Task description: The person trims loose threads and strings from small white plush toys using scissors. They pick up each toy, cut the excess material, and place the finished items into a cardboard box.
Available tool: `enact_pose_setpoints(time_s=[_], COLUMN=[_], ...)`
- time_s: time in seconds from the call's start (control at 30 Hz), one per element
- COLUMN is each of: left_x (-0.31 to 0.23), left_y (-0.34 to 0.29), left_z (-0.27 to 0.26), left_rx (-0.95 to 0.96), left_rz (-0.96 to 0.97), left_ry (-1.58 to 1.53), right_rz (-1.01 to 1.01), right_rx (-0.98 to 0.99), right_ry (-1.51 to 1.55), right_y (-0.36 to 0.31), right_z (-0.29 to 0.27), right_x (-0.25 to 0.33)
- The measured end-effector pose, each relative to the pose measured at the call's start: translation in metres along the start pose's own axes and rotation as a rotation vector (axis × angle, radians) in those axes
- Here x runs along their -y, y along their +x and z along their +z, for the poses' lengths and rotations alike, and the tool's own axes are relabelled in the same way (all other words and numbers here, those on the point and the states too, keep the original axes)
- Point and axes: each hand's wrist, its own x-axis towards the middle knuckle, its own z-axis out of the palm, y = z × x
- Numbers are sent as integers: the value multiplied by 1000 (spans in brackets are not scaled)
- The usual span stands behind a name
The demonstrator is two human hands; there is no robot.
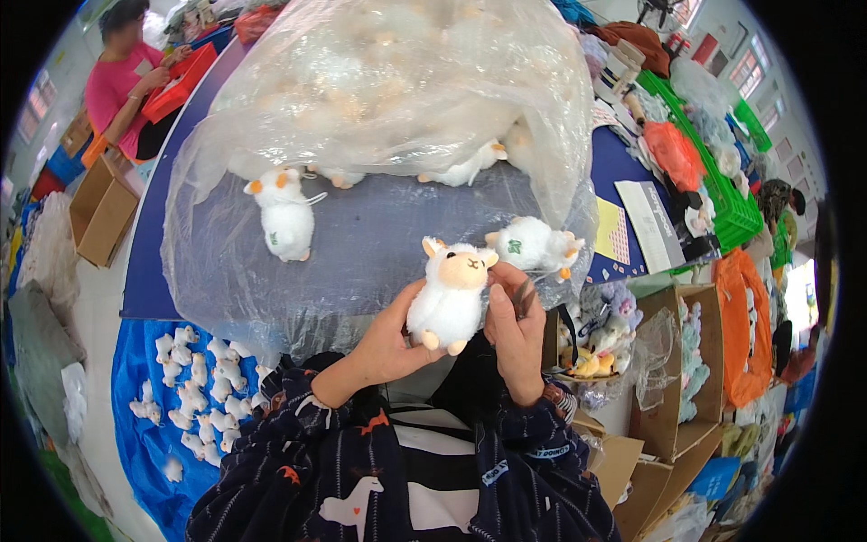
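Both hands are up in front of the chest, and between them sits a small white plush lamb (pixel 449 294), upright, tan face turned toward the camera. The left hand (pixel 390 339) cups it from behind and below, fingers wrapped around the body, closed on the toy. The right hand (pixel 517 336) presses its thumb against the lamb's right side, just under the head; something thin and grey-metallic shows at that hand's fingers, possibly small scissors or a clip, but the view is too blurred there to be sure. So the toy is pinched between the two hands, and this looks like the checking-over or trimming stage on one lamb, not picking up or setting down. Just beyond the right hand's knuckles lies another white plush toy (pixel 533 244) on its side, under the edge of a big clear plastic bag (pixel 379 99) that billows over the blue table (pixel 623 154). Farther out past the left hand, a third white plush toy (pixel 285 217) lies inside the bag. Down below the left elbow, a crowd of finished-looking lambs (pixel 194 388) is spread on a blue sheet. The next move, I'd judge, calls for steady support from the left hand while the right works on or turns the toy, small and careful.
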Motion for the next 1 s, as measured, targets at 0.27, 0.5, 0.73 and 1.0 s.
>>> enact_pose_setpoints(time_s=[0.27, 0.5, 0.73, 1.0], left_x=[7, 13, 13, 5], left_y=[3, 8, 6, 10], left_z=[-12, -19, -19, -25], left_rx=[-89, -80, -8, -31], left_rz=[46, 65, -18, -176], left_ry=[-72, -205, -113, -269], right_rz=[-298, -524, -548, -233], right_rx=[93, 172, 104, 188], right_ry=[-340, -627, -776, -378], right_y=[-8, -12, -8, 12], right_z=[8, 21, 28, 24], right_x=[-9, -2, -1, -7])
